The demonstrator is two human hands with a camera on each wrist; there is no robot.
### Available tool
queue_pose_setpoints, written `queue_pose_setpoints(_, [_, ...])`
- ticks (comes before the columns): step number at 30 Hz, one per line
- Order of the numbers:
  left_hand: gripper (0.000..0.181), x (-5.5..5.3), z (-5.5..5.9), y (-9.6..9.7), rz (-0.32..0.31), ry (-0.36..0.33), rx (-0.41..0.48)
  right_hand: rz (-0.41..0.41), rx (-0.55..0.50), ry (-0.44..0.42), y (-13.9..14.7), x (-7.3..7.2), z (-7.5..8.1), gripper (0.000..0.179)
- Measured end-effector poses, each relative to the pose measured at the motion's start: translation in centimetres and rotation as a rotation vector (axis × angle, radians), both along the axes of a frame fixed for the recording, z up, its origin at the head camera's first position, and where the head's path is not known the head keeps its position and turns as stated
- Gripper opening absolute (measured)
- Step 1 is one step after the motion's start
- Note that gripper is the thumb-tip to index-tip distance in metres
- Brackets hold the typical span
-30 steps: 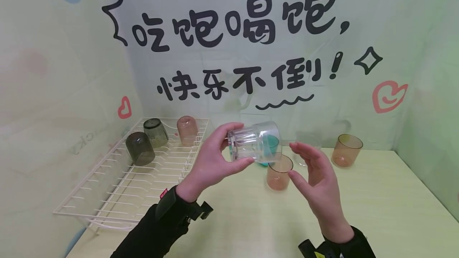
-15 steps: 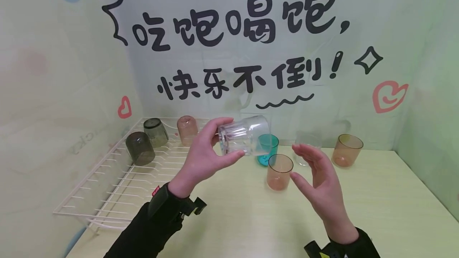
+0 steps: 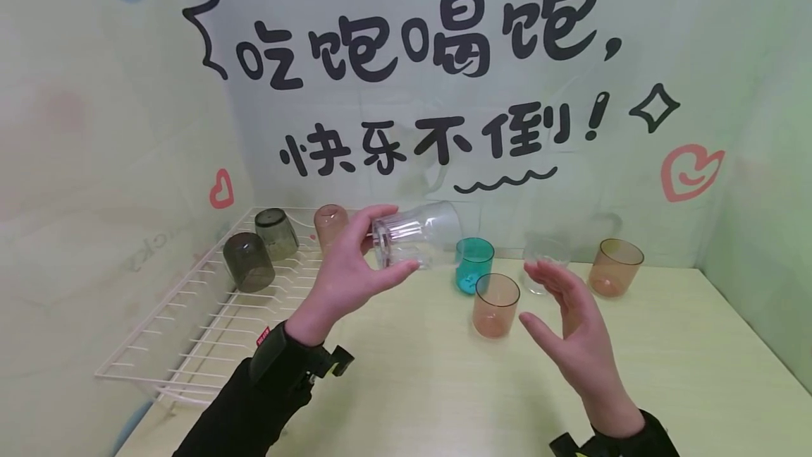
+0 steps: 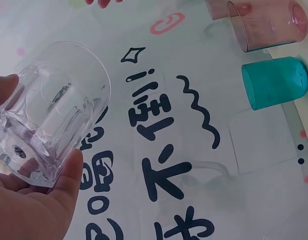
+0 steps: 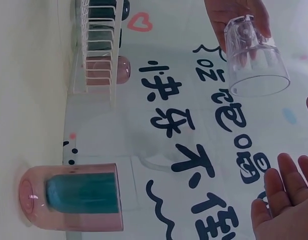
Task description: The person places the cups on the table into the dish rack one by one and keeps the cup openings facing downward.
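A pale table [image 3: 685,358] spreads widest, with a white wire rack [image 3: 216,326] at its left. The left hand [image 3: 345,270] grips a clear glass [image 3: 421,237] near its base, held nearly sideways above the table; the right hand [image 3: 580,340] holds nothing, fingers parted from the thumb. Near it stand an amber glass [image 3: 496,309], a teal glass [image 3: 474,259] (just behind the amber) and what looks like another clear tumbler [image 3: 547,251], faintly seen.
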State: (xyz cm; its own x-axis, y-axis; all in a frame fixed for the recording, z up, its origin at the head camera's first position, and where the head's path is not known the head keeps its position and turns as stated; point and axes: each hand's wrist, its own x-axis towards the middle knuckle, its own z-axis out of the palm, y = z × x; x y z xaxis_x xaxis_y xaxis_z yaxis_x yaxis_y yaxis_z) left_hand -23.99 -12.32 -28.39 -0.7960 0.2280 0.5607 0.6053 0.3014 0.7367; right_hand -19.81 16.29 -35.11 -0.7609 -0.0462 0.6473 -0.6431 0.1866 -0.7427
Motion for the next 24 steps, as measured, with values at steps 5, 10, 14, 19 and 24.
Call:
queue_pose_setpoints(5, [0.069,-0.2,0.1,-0.6,0.034,0.032,-0.027,-0.004,0.026,-0.004,0.4,-0.2,-0.4,0.066])
queue_pose_setpoints(10, [0.070,-0.4,0.1,-1.1,0.073,0.022,-0.043,-0.006,0.039,-0.010,0.9,-0.3,-0.9,0.068])
queue_pose_setpoints(14, [0.072,-0.5,0.0,-1.7,0.094,-0.008,-0.052,-0.018,0.045,-0.011,1.4,-0.4,-1.3,0.068])
queue_pose_setpoints(19, [0.072,-0.8,0.0,-2.3,0.124,-0.028,-0.070,-0.031,0.058,-0.014,1.8,-0.5,-1.7,0.067])
queue_pose_setpoints(24, [0.074,-0.9,0.2,-3.1,0.159,-0.045,-0.112,-0.061,0.101,-0.026,2.1,-0.4,-1.7,0.066])
